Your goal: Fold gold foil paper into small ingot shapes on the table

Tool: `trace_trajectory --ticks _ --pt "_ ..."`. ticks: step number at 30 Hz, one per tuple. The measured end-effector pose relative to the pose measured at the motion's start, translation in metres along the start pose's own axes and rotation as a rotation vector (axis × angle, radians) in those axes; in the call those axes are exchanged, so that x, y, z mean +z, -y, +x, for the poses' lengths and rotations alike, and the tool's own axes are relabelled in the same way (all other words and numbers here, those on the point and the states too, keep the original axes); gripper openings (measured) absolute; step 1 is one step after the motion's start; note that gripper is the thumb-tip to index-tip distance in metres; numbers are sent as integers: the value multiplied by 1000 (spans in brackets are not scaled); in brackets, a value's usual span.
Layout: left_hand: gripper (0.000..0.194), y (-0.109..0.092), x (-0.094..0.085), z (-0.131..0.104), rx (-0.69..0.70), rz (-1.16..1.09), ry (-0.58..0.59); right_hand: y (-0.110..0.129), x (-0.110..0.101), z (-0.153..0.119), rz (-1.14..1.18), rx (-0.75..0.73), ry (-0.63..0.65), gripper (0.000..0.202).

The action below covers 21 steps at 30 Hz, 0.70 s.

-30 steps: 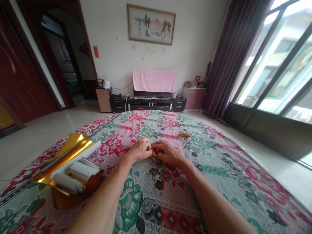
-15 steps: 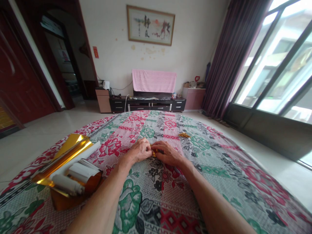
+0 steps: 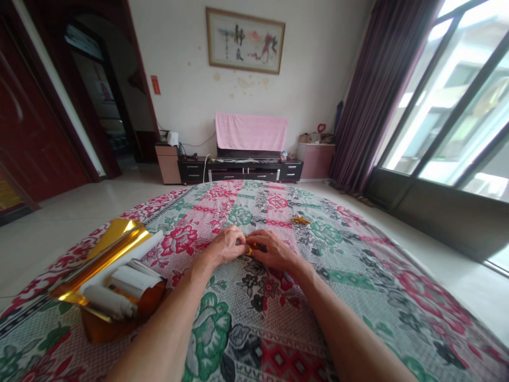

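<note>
Both my hands meet over the middle of a floral cloth [image 3: 246, 297]. My left hand [image 3: 229, 244] has its fingers closed on one side of a small piece of gold foil paper [image 3: 250, 250]. From the other side my right hand [image 3: 272, 249] pinches the same gold piece. Only slivers of it show between the fingers, so its shape is hidden. Beyond my right hand lies a small folded gold paper piece [image 3: 301, 220], touched by neither hand.
Rolled and loose gold foil sheets [image 3: 123, 246] lie at the left, with white paper rolls [image 3: 107, 301] on them. Past the cloth's far edge stands a low black cabinet [image 3: 244, 172] below a pink towel [image 3: 252, 131]. Windows [image 3: 457, 116] are at the right.
My fingers have shifted very slightly around the gold piece. The foil sheets and the folded gold piece stay where they were.
</note>
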<state>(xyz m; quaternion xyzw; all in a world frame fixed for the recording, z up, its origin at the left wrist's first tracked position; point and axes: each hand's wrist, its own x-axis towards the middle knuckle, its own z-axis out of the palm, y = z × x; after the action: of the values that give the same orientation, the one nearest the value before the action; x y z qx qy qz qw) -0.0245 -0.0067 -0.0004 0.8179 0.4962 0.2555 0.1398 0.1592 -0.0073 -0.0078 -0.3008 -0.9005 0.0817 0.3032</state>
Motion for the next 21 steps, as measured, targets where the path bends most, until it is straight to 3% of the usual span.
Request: trace_trajectory --ticks 8,16,21 --pt "8 8 0 1 -4 -47 10 -1 1 0 11 9 -6 24" --pt "14 -1 2 0 -71 16 -17 1 0 1 16 25 8 21" --pt "11 5 2 1 -71 -31 -26 -2 2 1 9 41 13 26"
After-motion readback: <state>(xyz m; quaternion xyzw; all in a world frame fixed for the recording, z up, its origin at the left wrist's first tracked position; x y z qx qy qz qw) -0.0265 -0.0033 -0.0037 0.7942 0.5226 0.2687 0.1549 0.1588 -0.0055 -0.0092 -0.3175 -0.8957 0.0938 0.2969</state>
